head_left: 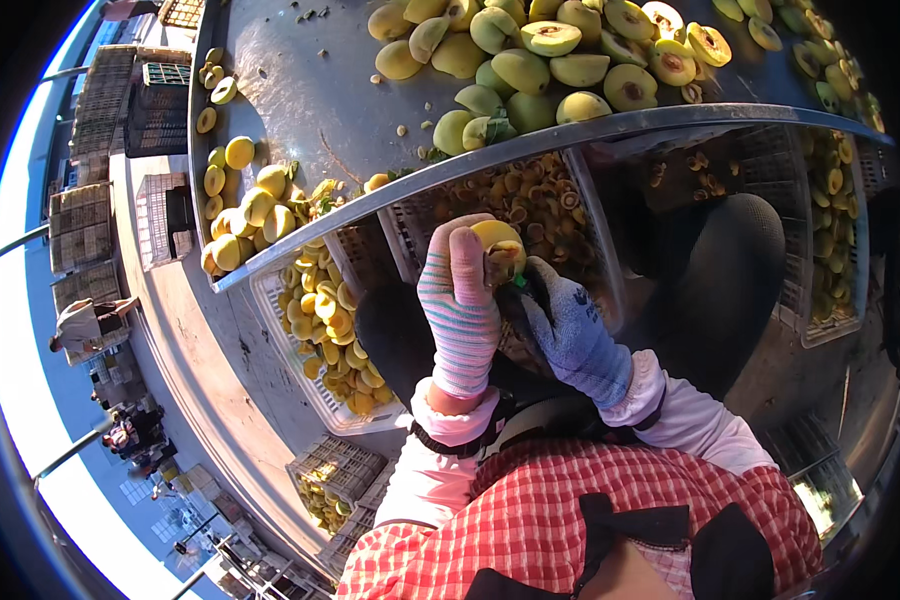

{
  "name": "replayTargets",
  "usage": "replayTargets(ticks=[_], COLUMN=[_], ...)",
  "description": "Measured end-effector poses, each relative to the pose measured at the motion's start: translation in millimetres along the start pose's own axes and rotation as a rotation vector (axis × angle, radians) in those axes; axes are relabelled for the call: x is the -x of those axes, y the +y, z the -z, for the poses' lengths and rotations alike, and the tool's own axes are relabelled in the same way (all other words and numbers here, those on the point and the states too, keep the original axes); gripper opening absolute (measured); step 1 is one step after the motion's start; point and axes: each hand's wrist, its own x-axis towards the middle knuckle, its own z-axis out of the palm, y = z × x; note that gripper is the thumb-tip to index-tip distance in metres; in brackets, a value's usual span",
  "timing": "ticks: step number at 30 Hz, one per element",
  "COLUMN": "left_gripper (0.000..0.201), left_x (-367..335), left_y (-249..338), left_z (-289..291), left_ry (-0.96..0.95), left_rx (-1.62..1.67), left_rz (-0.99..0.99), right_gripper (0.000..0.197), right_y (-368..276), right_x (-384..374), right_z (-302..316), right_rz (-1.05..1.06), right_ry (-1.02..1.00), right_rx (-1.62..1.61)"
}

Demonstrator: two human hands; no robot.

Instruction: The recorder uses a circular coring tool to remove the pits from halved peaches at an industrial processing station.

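My left hand (460,305), in a pink-and-teal striped glove, is closed round a cut yellow peach (496,236) with a brownish hollow facing right. My right hand (578,335), in a blue-grey glove, is closed just beside it. Between its fingers and the fruit shows a small tool with a green part (519,281); the rest of it is hidden by the glove. Both hands are over my lap, below the near rim of the metal table (360,100). A pile of halved peaches (550,70) lies on the table ahead of them.
Whole and cut peaches (255,210) sit at the table's left corner. Under the rim, a crate of peach halves (330,330) stands left, a crate of scraps (530,205) in the middle, another crate (830,250) right. Stacked crates (100,110) and a distant person (85,322) are far left.
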Motion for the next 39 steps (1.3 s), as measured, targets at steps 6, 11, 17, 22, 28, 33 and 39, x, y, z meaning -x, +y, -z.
replayTargets(ticks=[6, 11, 17, 22, 28, 33, 39], left_gripper=[0.037, 0.035, 0.045, 0.044, 0.041, 0.052, 0.032], left_x=[10.0, 12.7, 14.9, 10.5, -59.3, -127.7, -147.9], left_y=[3.5, 11.4, -10.6, -13.5, 7.9, 21.9, 6.2], left_z=[9.4, 8.8, 14.3, 112.5, 129.6, -8.8, -15.4], left_ry=[-0.112, -0.274, -0.223, 0.355, 0.290, -0.328, -0.378], left_rx=[-0.101, -0.085, 0.294, 0.052, -1.265, -1.289, -1.119], left_rz=[-0.004, 0.096, 0.498, -0.146, -0.569, -0.498, -0.606], right_gripper=[0.029, 0.038, 0.048, 0.049, 0.054, 0.053, 0.045], right_y=[4.2, 6.7, 16.5, 38.3, 51.2, 62.5, 55.9], right_x=[15.8, 27.2, 27.5, 14.2, 13.8, 2.8, -9.4], right_z=[-3.2, 7.7, -6.5, -1.3, 0.2, 0.5, 14.3], right_rz=[0.162, -0.844, -0.937, -0.715, -0.999, -1.044, -1.099], right_ry=[-0.085, -0.537, -0.901, -0.788, -0.555, -0.571, -0.349], right_rx=[-0.159, -1.380, -2.421, -2.309, -1.918, -1.843, -1.514])
